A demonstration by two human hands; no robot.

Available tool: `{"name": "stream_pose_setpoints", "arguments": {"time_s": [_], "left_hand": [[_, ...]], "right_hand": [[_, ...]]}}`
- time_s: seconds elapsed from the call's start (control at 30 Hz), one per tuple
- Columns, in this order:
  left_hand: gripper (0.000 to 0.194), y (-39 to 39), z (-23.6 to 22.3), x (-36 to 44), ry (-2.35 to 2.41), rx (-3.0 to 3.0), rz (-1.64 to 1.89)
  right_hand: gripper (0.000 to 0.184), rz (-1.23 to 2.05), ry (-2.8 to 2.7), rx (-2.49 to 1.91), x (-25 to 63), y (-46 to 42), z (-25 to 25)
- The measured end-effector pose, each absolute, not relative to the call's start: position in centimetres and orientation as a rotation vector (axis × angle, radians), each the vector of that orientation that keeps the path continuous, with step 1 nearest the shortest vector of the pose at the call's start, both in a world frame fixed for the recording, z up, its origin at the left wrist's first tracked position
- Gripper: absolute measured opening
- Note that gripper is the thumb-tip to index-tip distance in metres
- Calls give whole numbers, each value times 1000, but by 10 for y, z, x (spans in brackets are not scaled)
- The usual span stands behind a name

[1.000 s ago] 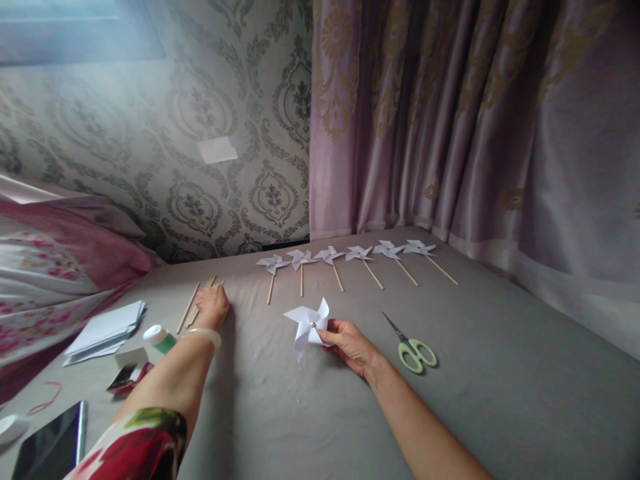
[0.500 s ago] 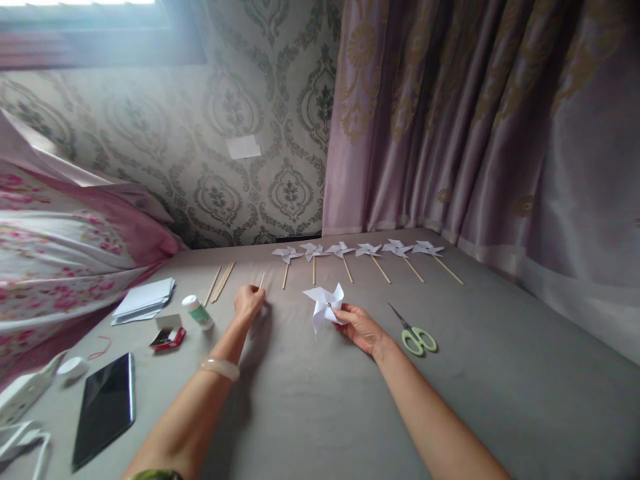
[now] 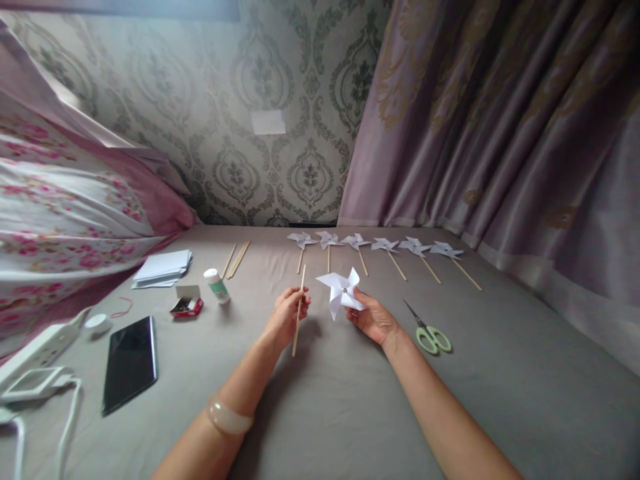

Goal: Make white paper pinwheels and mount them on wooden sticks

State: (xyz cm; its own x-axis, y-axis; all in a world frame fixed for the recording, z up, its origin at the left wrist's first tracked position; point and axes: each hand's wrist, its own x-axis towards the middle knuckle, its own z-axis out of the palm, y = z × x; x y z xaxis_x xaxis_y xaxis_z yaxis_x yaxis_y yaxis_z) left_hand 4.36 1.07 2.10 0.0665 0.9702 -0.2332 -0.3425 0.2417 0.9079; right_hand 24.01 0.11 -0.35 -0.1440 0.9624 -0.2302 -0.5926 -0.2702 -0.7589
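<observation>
My left hand [image 3: 286, 318] is closed round a thin wooden stick [image 3: 299, 312], held nearly upright above the grey sheet [image 3: 350, 400]. My right hand [image 3: 373, 317] pinches a white paper pinwheel head [image 3: 341, 293] with a small pin at its centre. Stick and pinwheel head are a short gap apart. Several finished white pinwheels on sticks [image 3: 375, 250] lie in a row at the far edge of the sheet.
Spare sticks [image 3: 237, 258], a stack of white paper [image 3: 163, 268], a glue bottle [image 3: 217, 285], a small red box [image 3: 187, 303] and a dark tablet [image 3: 129, 362] lie left. Green-handled scissors [image 3: 429, 332] lie right. Floral bedding [image 3: 75, 220] is left, a curtain [image 3: 500, 133] right.
My left hand picked one stick from the pile at the left and brought it toward the pinwheel head. My right hand lifted the head slightly. The camera view shifted left.
</observation>
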Motion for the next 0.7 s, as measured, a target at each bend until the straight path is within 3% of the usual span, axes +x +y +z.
{"name": "stream_pose_setpoints", "arguments": {"time_s": [0.2, 0.43, 0.7], "left_hand": [[49, 1, 29, 37, 849, 790, 1172], [43, -7, 45, 37, 680, 735, 1269], [48, -23, 55, 40, 648, 804, 1272]], "right_hand": [[26, 1646, -540, -902, 234, 9, 16], [24, 1653, -605, -680, 220, 25, 51], [14, 1629, -823, -701, 195, 22, 58]]}}
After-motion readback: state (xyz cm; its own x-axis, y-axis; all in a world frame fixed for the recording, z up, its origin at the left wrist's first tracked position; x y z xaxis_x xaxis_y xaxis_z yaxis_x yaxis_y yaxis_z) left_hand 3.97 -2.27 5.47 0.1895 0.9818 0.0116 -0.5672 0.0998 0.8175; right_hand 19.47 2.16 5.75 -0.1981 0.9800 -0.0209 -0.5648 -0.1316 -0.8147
